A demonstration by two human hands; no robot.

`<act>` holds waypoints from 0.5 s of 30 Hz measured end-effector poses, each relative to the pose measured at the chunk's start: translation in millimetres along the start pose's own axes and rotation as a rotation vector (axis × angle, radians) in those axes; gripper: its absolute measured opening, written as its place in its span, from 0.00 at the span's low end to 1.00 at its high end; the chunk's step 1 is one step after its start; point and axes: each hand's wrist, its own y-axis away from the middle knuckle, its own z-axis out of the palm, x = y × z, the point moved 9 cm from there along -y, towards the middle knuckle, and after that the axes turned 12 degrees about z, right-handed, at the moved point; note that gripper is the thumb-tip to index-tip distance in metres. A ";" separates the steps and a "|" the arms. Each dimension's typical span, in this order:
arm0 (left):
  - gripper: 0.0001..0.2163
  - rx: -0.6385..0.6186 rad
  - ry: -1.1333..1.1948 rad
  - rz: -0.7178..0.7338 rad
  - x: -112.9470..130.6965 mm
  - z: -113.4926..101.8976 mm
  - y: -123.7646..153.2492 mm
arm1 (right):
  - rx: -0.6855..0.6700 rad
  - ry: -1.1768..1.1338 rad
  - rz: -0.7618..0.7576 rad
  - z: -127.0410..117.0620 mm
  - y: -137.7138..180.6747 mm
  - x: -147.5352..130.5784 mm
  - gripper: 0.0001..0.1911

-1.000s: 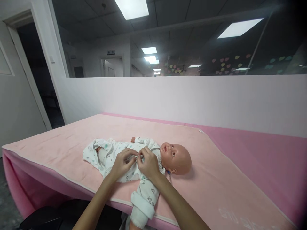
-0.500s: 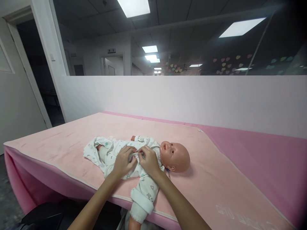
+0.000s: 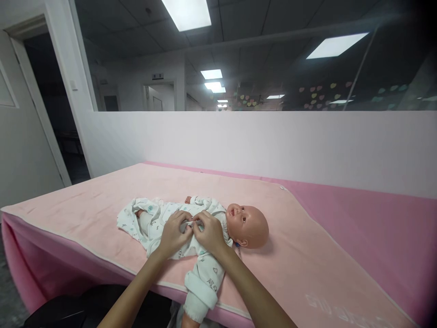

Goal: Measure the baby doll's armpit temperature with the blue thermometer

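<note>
A baby doll point(image 3: 254, 227) lies on its back, head to the right, in a white printed wrap garment point(image 3: 207, 273). Over the doll's middle, my left hand point(image 3: 175, 233) pinches a thin white cloth tie point(image 3: 189, 223) of the garment. My right hand point(image 3: 210, 233) pinches the same narrow strip from the other side, fingertips almost meeting the left ones. How the tie is looped between my fingers is too small to make out. The doll's near arm, with its sleeve cuff folded back, reaches over the table's front edge. One leg shows inside the garment's open lower end.
A pale pink mat point(image 3: 307, 273) covers the table over a darker pink cloth point(image 3: 375, 218). Behind stands a white half wall point(image 3: 259, 146) with a window above it. A door point(image 3: 23, 132) is at the left, and a black object point(image 3: 85, 305) sits below the front edge.
The view has tilted up slightly. Both hands stay over the doll's middle with the tie between their fingertips, which have shifted only a little.
</note>
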 end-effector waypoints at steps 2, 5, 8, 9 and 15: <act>0.06 0.005 0.093 -0.045 -4.7 -0.6 -0.4 | -0.009 -0.012 -0.011 -0.9 0.5 -2.4 0.04; 0.06 0.002 0.268 -0.101 -11.8 0.3 -0.7 | -0.014 -0.029 -0.016 -2.5 0.1 -3.6 0.04; 0.04 -0.010 0.414 -0.142 -19.5 3.2 0.1 | -0.004 -0.044 -0.001 -3.0 -0.8 -1.4 0.05; 0.04 -0.008 0.441 -0.153 -22.4 3.8 0.7 | 0.000 -0.046 0.002 -2.7 -0.9 -0.7 0.05; 0.04 -0.041 0.494 -0.166 -27.1 6.6 1.9 | 0.019 -0.022 0.006 -0.6 0.1 0.3 0.05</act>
